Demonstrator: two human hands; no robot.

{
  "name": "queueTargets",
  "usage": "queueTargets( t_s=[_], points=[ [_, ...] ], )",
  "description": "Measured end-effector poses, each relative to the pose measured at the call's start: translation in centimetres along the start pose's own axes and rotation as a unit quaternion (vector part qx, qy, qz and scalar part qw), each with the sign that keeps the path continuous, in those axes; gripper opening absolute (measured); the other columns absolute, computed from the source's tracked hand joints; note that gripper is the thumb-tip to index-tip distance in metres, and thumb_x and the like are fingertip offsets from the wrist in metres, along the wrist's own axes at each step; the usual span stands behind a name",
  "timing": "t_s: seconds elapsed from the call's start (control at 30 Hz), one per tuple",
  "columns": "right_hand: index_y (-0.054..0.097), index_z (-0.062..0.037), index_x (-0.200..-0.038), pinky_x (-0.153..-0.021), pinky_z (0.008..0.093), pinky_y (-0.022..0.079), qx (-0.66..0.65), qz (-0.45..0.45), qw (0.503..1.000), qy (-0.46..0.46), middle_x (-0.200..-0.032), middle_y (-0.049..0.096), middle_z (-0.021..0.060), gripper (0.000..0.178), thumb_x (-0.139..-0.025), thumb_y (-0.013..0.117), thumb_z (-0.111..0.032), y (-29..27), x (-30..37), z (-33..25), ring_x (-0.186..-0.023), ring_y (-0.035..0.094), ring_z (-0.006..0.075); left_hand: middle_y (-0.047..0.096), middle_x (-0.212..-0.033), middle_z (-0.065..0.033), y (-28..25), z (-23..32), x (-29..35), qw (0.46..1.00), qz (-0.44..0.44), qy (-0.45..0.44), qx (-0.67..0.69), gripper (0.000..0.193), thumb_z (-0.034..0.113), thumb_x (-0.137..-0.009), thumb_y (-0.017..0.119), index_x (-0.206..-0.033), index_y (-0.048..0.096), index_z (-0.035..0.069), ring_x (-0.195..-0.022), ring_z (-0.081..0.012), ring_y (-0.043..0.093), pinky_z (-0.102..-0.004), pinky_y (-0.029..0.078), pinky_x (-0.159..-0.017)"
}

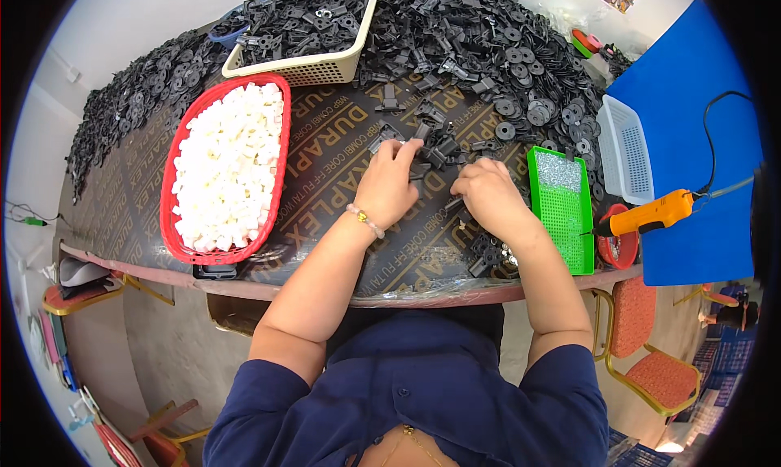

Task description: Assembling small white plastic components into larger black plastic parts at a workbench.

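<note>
Tabletop (pixel 325 182): two hands (pixel 389 186), three baskets (pixel 183 141).

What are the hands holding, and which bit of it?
Both the left hand and right hand finger small black plastic parts on the table; which bit they pinch cannot be told.

I see bright, even daylight, soft shadows, mild glare on the glossy surface (pixel 325 182); fisheye bends edges, corners black.
</note>
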State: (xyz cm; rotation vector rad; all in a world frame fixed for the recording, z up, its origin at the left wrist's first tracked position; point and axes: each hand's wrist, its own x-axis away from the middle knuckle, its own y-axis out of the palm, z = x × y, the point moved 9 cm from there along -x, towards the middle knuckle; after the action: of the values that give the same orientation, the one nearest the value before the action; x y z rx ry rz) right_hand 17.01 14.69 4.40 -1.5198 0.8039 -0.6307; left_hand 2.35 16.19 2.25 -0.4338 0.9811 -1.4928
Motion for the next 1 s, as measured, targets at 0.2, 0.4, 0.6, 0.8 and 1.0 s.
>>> queueTargets(
  t_s=[0.2, 0.4, 0.6, 0.8, 1.0],
  points=[
    [0.07, -0.0041, -0.106, -0.084, 0.0416, 0.052, -0.108, 0.2, 0.973, 0.022, -0.097, 0.068, 0.0119, 0.023, -0.084, 0.068, 0.0, -5.1, -0.7, -0.9, -0.092, 0.064, 0.0343, 0.058, -0.116, -0.0162, -1.6, -2.5, -0.8, 0.991, 0.055, -0.034, 0.118, 0.049, -0.002, -0.078, 0.065, -0.126, 0.061, 0.009, -0.106, -0.0344, 0.059, -0.0387, 0.05, -0.093],
    [0.07, -0.0007, -0.108, -0.078, 0.0347, 0.055, -0.238, 0.266, 0.931, 0.072, -0.105, 0.071, 0.0124, 0.021, -0.088, 0.064, 0.004, -4.8, -1.6, 0.4, -0.091, 0.07, 0.0309, 0.059, -0.115, -0.0158, -2.0, 0.0, -0.3, 0.998, 0.044, 0.02, 0.042, 0.04, 0.01, -0.079, 0.072, -0.118, 0.066, 0.008, -0.116, -0.0356, 0.056, -0.0415, 0.049, -0.098],
    [0.073, 0.0027, -0.11, -0.086, 0.0276, 0.055, -0.458, 0.214, 0.858, 0.094, -0.119, 0.071, 0.013, 0.024, -0.09, 0.06, 0.004, -0.8, -1.1, 1.1, -0.103, 0.07, 0.0183, 0.056, -0.116, -0.0163, -1.0, -2.2, -0.3, 0.999, 0.043, -0.02, 0.014, 0.047, 0.004, -0.078, 0.075, -0.123, 0.065, 0.008, -0.101, -0.0339, 0.064, -0.0389, 0.054, -0.089],
    [0.073, 0.0016, -0.106, -0.088, 0.0285, 0.057, -0.55, 0.239, 0.796, 0.085, -0.129, 0.064, 0.0132, 0.022, -0.085, 0.075, 0.003, -0.3, -0.8, 0.8, -0.106, 0.067, 0.0165, 0.058, -0.122, -0.0105, -1.2, -1.7, -1.0, 0.965, 0.012, -0.056, 0.256, 0.05, -0.007, -0.079, 0.071, -0.126, 0.058, 0.004, -0.092, -0.0149, 0.065, -0.0246, 0.054, -0.082],
    [0.072, -0.0024, -0.108, -0.09, 0.0314, 0.056, -0.475, 0.282, 0.833, 0.027, -0.121, 0.064, 0.0089, 0.03, -0.079, 0.079, 0.003, -2.3, -0.3, -0.5, -0.112, 0.063, 0.0189, 0.063, -0.114, -0.0064, 1.4, -1.2, -0.4, 0.777, -0.073, -0.119, 0.614, 0.051, -0.005, -0.087, 0.066, -0.136, 0.051, 0.003, -0.096, -0.0122, 0.066, -0.0273, 0.057, -0.085]
  ],
)
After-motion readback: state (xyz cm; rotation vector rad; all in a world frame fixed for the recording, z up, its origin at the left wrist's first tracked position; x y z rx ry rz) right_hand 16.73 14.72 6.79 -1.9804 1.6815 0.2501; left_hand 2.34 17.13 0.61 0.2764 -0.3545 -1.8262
